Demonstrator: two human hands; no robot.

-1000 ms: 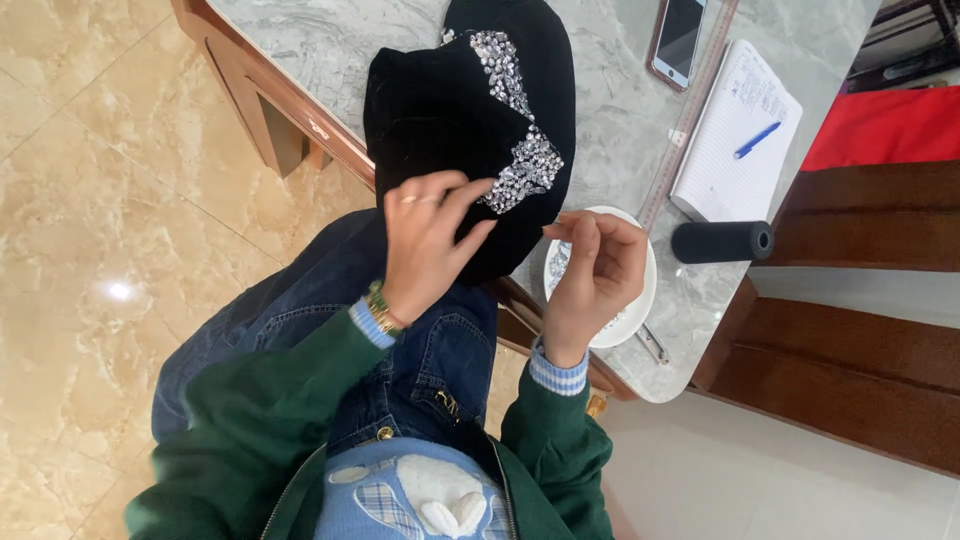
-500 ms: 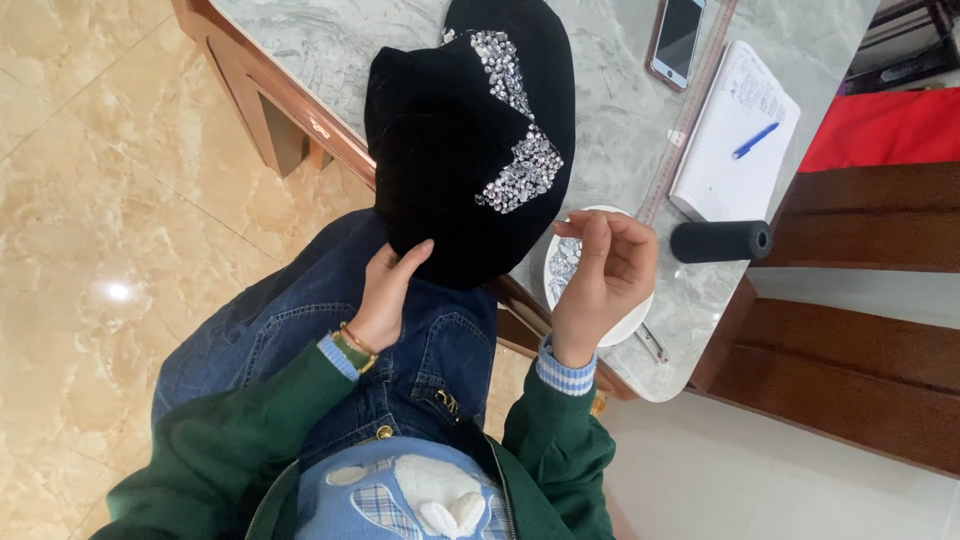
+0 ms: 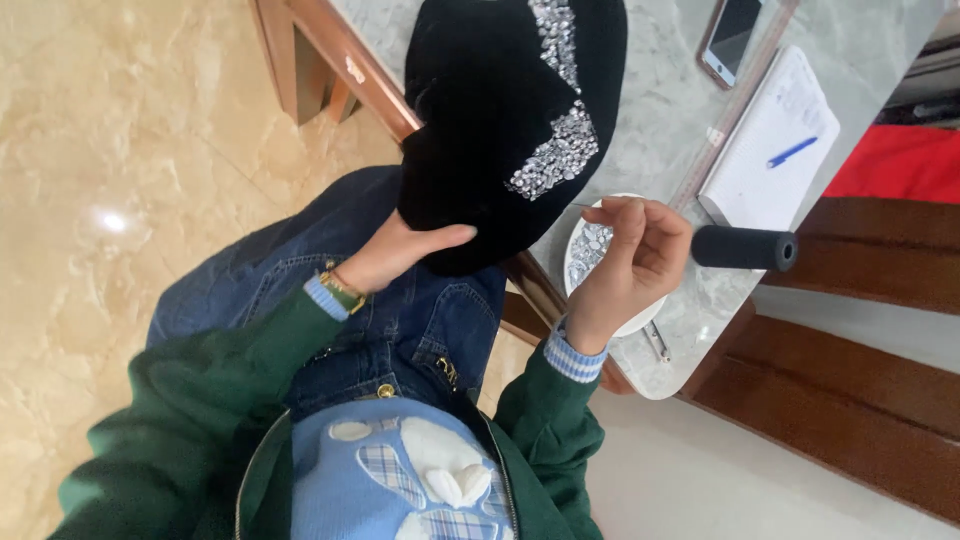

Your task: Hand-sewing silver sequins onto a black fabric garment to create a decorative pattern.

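Head view, looking down. Black cloth with silver beadwork hangs off the marble table edge at 12 o'clock. Left hand at 9 o'clock, fingers tucked under the cloth hem, thumb over it. Right hand at 3 o'clock, fingers pinched together above a white dish of beads; what they pinch, cannot tell. Notepad with blue pen, phone and black roll at 2 o'clock.
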